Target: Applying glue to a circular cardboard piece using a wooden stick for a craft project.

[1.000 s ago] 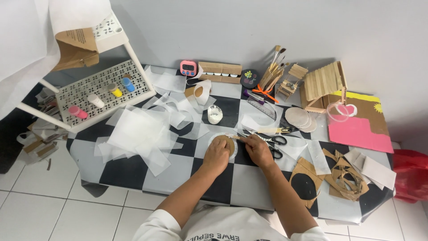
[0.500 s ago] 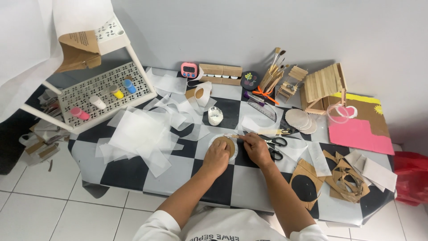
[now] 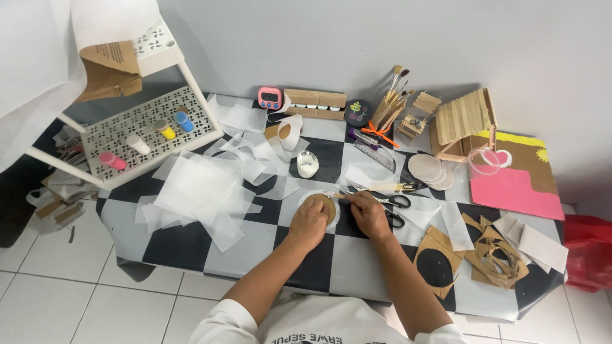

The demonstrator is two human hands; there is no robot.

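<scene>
A brown cardboard disc (image 3: 326, 205) lies on a round piece of white translucent paper (image 3: 336, 220) on the black-and-white checkered table (image 3: 191, 245). My left hand (image 3: 307, 224) presses down on the disc's near left side. My right hand (image 3: 368, 213) holds the paper's right edge, with the fingertips pinched at the disc's top right. Black-handled scissors (image 3: 394, 202) lie just right of my right hand. A small white glue pot (image 3: 307, 164) stands beyond the disc.
Sheets of white paper (image 3: 197, 191) are piled at the left. Cardboard offcuts (image 3: 484, 255) lie at the right, near a stick house (image 3: 462, 121), a pink sheet (image 3: 513, 191), white discs (image 3: 427, 169), brushes (image 3: 390, 102) and a pink timer (image 3: 269, 97). A white perforated rack (image 3: 137, 127) holds paint bottles.
Both hands stay on the disc and paper with only small finger shifts. The view has drifted slightly.
</scene>
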